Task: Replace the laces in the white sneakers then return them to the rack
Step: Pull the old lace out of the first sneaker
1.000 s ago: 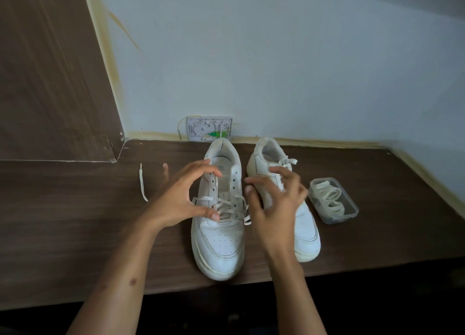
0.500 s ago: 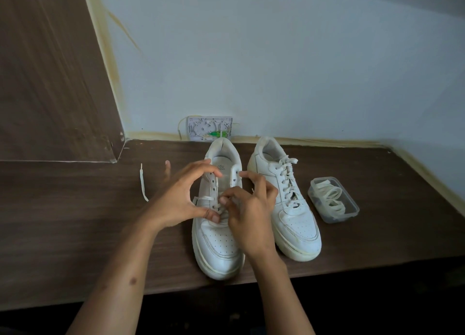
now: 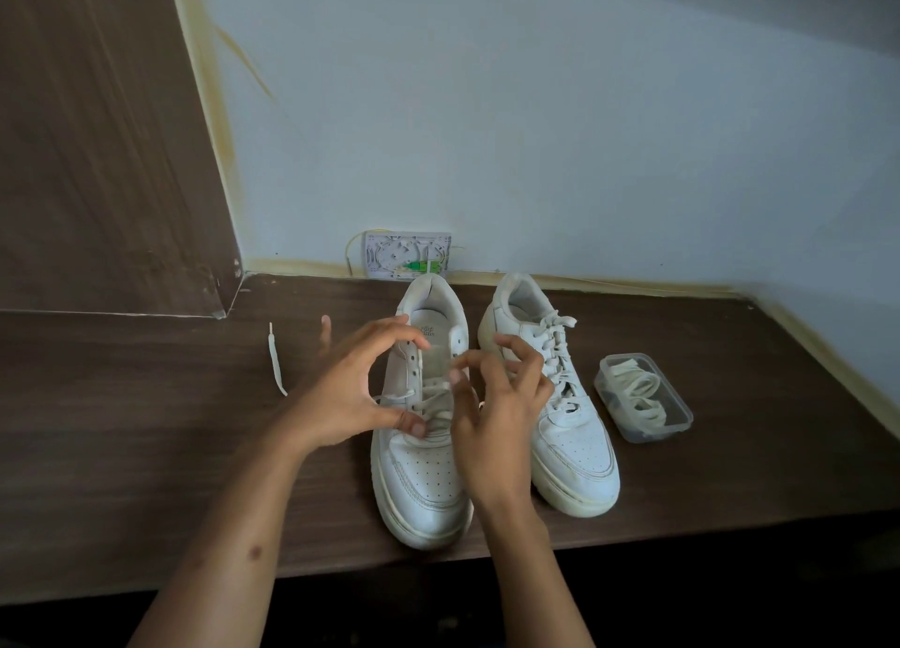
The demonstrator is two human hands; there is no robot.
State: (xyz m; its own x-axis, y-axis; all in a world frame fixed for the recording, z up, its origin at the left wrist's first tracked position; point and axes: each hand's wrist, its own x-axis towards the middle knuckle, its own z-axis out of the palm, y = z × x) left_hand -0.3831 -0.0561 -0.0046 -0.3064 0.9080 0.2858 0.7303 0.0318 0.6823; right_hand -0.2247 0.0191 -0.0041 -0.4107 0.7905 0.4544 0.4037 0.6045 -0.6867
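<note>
Over the left sneaker [image 3: 423,433] on the wooden shelf [image 3: 146,452], my right hand [image 3: 492,414] has come off the laced right sneaker [image 3: 560,414] and now pinches the flat cloth lace [image 3: 433,404] mid-eyelets. Left hand [image 3: 350,389] curls on the leather side, steadying. Unthreading has only started. Spare laces sit in a clear tub [image 3: 643,399].

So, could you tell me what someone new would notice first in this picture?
Two white sneakers stand side by side on the dark wooden shelf: the left sneaker half unlaced, the right sneaker fully laced. The left hand and right hand work at the left sneaker's laces. A clear tub of laces sits at right.
</note>
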